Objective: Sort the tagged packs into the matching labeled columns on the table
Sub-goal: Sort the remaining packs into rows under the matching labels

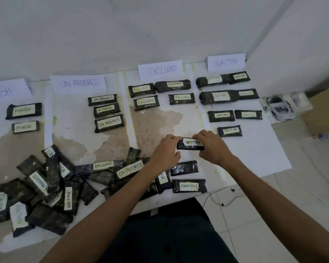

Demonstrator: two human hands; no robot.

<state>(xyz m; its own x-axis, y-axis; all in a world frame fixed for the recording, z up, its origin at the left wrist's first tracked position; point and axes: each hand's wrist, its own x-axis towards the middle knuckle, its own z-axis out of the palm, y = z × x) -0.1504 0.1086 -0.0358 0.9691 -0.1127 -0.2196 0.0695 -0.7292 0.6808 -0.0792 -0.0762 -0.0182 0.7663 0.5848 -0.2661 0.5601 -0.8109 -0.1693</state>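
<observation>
Both hands hold one black pack tagged WAITING (191, 143) above the table, between the EXCLUDED and WAITING columns. My left hand (165, 152) pinches its left end and my right hand (211, 146) grips its right end. Paper signs stand along the back: FINISH (4, 91), ON PROGRESS (79, 83), EXCLUDED (160, 70), WAITING (226, 62). Sorted packs lie under each sign; the nearest WAITING pack (229, 130) is just up and right of the held one. A heap of unsorted packs (46, 186) covers the front left.
An EXCLUDED pack (189, 186) lies upside down near the table's front edge, with a plain black pack (184, 168) above it. White boxes with a device (280, 108) sit off the table's right edge. Cables (222, 204) trail on the tiled floor.
</observation>
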